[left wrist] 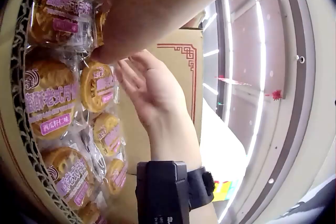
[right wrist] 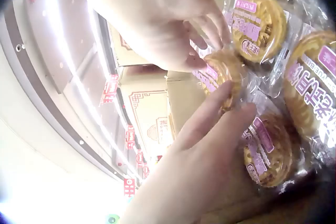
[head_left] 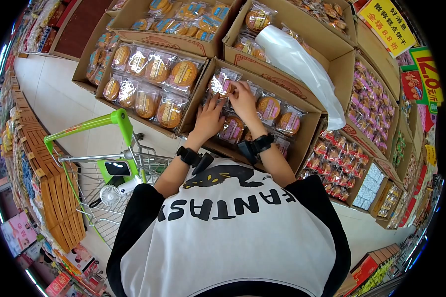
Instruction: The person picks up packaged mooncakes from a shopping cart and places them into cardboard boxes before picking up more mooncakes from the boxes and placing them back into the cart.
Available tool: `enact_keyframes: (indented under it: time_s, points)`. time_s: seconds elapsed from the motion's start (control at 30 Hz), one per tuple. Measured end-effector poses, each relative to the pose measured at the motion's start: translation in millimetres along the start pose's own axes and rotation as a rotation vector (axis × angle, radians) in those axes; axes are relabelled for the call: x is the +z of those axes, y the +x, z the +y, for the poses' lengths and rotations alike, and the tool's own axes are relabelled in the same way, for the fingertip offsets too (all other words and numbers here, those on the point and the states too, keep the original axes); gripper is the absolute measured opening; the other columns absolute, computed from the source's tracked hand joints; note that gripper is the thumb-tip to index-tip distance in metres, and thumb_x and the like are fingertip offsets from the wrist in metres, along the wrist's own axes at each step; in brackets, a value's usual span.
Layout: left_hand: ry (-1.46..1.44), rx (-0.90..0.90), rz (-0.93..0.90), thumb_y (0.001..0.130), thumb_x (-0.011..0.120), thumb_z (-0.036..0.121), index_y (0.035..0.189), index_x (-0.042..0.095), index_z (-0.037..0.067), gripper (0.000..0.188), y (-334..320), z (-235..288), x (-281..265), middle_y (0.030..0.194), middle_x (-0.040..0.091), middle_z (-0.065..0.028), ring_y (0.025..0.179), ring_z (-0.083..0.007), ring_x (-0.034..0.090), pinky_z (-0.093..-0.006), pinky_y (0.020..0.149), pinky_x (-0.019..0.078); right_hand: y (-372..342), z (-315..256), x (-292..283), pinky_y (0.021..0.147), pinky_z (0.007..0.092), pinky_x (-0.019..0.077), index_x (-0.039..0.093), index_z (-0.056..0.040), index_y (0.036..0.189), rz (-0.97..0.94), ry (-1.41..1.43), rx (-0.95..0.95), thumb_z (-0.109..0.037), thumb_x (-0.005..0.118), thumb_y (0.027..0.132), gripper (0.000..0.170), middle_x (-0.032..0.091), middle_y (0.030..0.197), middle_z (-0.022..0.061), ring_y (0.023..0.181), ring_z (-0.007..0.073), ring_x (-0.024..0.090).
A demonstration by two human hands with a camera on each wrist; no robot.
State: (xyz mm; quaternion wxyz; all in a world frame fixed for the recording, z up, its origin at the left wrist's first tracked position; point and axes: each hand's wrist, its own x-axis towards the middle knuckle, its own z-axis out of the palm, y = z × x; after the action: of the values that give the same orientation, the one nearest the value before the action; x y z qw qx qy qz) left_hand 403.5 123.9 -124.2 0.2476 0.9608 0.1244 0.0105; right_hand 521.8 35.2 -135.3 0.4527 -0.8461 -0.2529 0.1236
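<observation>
In the head view my right hand (head_left: pixel 244 103) pinches the edge of a wrapped mooncake (head_left: pixel 220 86) at the far left corner of a cardboard box (head_left: pixel 302 94). Beside it, my left hand (head_left: pixel 208 119) reaches in with fingers fairly straight, fingertips at the mooncake's near side. The right wrist view shows the same mooncake (right wrist: pixel 227 71) between both hands, the left hand's index finger against its wrapper. More wrapped mooncakes with pink-purple lettering lie in the box, such as one wrapped mooncake (head_left: pixel 268 108) to the right. My left forearm and hand hide part of the row in the left wrist view.
A box of larger wrapped cakes (head_left: pixel 146 105) stands to the left. A roll of clear plastic bags (head_left: pixel 295 62) lies across the boxes behind. A shopping cart (head_left: pixel 121 178) with a phone and small fan stands at left. Red-wrapped snacks (head_left: pixel 334 166) fill a bin at right.
</observation>
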Motion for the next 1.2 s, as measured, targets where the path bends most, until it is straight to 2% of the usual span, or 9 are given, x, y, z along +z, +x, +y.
enact_keyframes:
  time_s: [0.13, 0.23, 0.6, 0.67, 0.77, 0.9, 1.0, 1.07, 1.2]
  points:
    - [0.023, 0.006, -0.015, 0.074, 0.052, 0.016, 0.119, 0.038, 0.007, 0.049, 1, 2, -5, 0.129, 0.028, -0.0145, 0.118, -0.0320, 0.029, -0.0509, 0.093, 0.0254, -7, -13, 1, 0.086, 0.0348, 0.0367, 0.048, -0.0021, 0.110, -0.022, -0.139, -0.091, -0.014, 0.058, 0.071, 0.043, 0.045, 0.112, 0.0123, 0.102, 0.0285, 0.046]
    - [0.025, -0.007, -0.021, 0.073, 0.053, 0.015, 0.118, 0.039, 0.007, 0.047, 1, 0, -3, 0.128, 0.028, -0.0144, 0.117, -0.0320, 0.030, -0.0524, 0.092, 0.0251, -7, -8, 6, 0.091, 0.0341, 0.0330, 0.048, -0.0021, 0.112, -0.064, -0.005, -0.072, -0.015, 0.058, 0.071, 0.044, 0.040, 0.118, 0.0127, 0.109, 0.0289, 0.040]
    - [-0.056, 0.039, 0.063, 0.072, 0.054, 0.015, 0.115, 0.043, 0.009, 0.044, -3, -11, -2, 0.123, 0.036, -0.0115, 0.111, -0.0294, 0.039, -0.0552, 0.091, 0.0258, -2, 1, -1, 0.093, 0.0349, 0.0315, 0.050, -0.0017, 0.111, -0.217, -0.146, -0.187, -0.016, 0.057, 0.073, 0.041, 0.035, 0.124, 0.0156, 0.112, 0.0312, 0.037]
    - [-0.211, 0.070, 0.071, 0.075, 0.051, 0.012, 0.111, 0.046, 0.008, 0.036, -6, -14, -5, 0.119, 0.040, -0.0130, 0.106, -0.0314, 0.043, -0.0428, 0.091, 0.0310, -3, 0, -8, 0.094, 0.0345, 0.0311, 0.049, -0.0017, 0.111, -0.260, -0.107, -0.186, -0.017, 0.056, 0.074, 0.041, 0.035, 0.125, 0.0166, 0.113, 0.0317, 0.037]
    - [-0.490, 0.056, 0.117, 0.077, 0.050, 0.008, 0.103, 0.050, 0.004, 0.026, -17, -6, -23, 0.110, 0.047, -0.0137, 0.097, -0.0295, 0.048, -0.0335, 0.085, 0.0366, -5, -9, -22, 0.091, 0.0327, 0.0337, 0.050, -0.0018, 0.110, -0.255, 0.016, -0.083, -0.015, 0.056, 0.074, 0.039, 0.042, 0.120, 0.0169, 0.106, 0.0310, 0.044]
    - [-0.507, 0.057, 0.196, 0.078, 0.049, 0.007, 0.099, 0.052, 0.004, 0.022, -38, 0, -39, 0.103, 0.050, -0.0124, 0.092, -0.0291, 0.051, -0.0301, 0.078, 0.0408, -10, -41, -49, 0.085, 0.0299, 0.0382, 0.050, -0.0041, 0.111, -0.143, 0.034, -0.256, -0.014, 0.056, 0.076, 0.037, 0.046, 0.117, 0.0142, 0.104, 0.0229, 0.047]
    - [-0.565, 0.014, 0.152, 0.079, 0.048, 0.006, 0.099, 0.052, 0.003, 0.021, -56, 3, -50, 0.097, 0.052, -0.0128, 0.087, -0.0287, 0.052, -0.0320, 0.076, 0.0409, -28, -105, -86, 0.083, 0.0277, 0.0388, 0.049, -0.0061, 0.112, -0.157, 0.327, -0.286, -0.010, 0.055, 0.077, 0.036, 0.049, 0.112, 0.0120, 0.102, 0.0190, 0.048]
    - [-0.573, 0.023, 0.188, 0.081, 0.046, 0.002, 0.101, 0.052, 0.002, 0.021, -69, 5, -53, 0.094, 0.052, -0.0097, 0.084, -0.0192, 0.053, -0.0264, 0.073, 0.0423, -50, -150, -112, 0.083, 0.0275, 0.0385, 0.050, -0.0053, 0.111, -0.093, 0.496, -0.438, -0.006, 0.054, 0.077, 0.034, 0.053, 0.106, 0.0099, 0.098, 0.0174, 0.050]
    - [-0.631, -0.073, 0.202, 0.081, 0.046, 0.003, 0.101, 0.053, 0.002, 0.021, -95, 16, -67, 0.091, 0.055, -0.0071, 0.083, -0.0149, 0.053, -0.0247, 0.071, 0.0425, -103, -203, -157, 0.078, 0.0328, 0.0408, 0.051, -0.0033, 0.104, 0.086, 0.392, -0.863, -0.003, 0.054, 0.072, 0.033, 0.056, 0.101, 0.0094, 0.092, 0.0256, 0.052]
